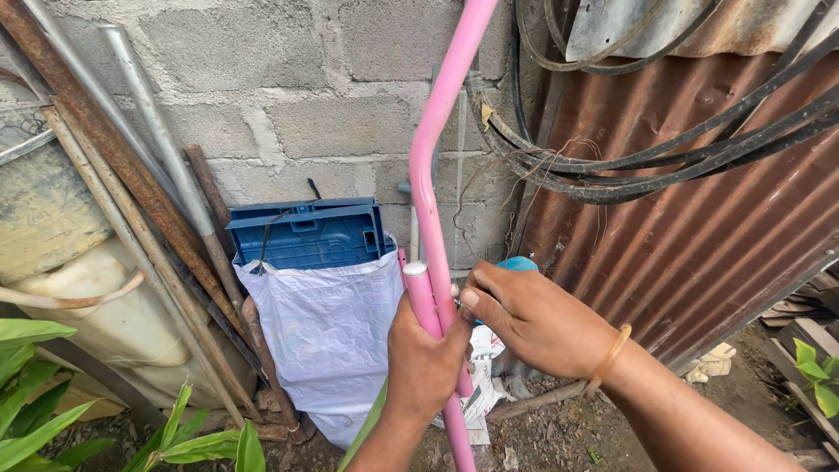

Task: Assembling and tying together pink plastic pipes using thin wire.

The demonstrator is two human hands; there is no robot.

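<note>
Left hand (426, 363) grips the two pink tubes (430, 218) together; right hand (533, 319) pinches alongside. They look light, smooth, rigid; best held low near the cut end.

bare dirt ground (559, 437) — a white sack (328, 341) stands on it, perhaps paper scraps (479, 398) beside.

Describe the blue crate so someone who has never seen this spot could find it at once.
Start at the grey block wall, where rusty poles lean. At its foot, just left of the pink tube gripped by the left hand, stands the blue crate. A white sack covers its lower half; nothing else there is blue, ribbed plastic.
</note>
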